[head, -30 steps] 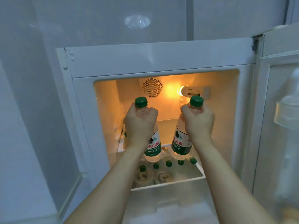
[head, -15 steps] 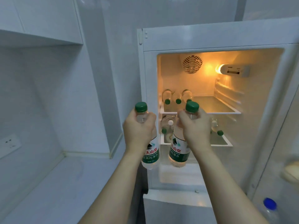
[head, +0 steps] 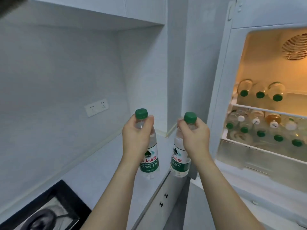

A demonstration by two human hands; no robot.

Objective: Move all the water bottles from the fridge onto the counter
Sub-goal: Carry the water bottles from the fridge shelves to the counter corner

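- Water bottles, clear plastic with green caps and green labels: the left hand (head: 136, 135) grips one bottle (head: 148, 156) by the neck, the right hand (head: 194, 138) another (head: 180, 161), both at frame centre.
- Both hang upright over the pale counter (head: 103, 171), seemingly not touching it.
- Lower them straight down, clear of the black hob (head: 41, 211) at lower left.
- More bottles lie in the lit white fridge (head: 259, 113) at right.

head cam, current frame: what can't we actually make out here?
- Fridge interior: cut off by the right edge, head view; the total of bottles left cannot be counted.
- Lower-shelf bottles: crowded and soft; labels unreadable, some caps white, contents unclear.
- Left bottle and right bottle: necks hidden by the left hand and right hand; small label print too blurred.
- Stove: cut off by the bottom-left corner.
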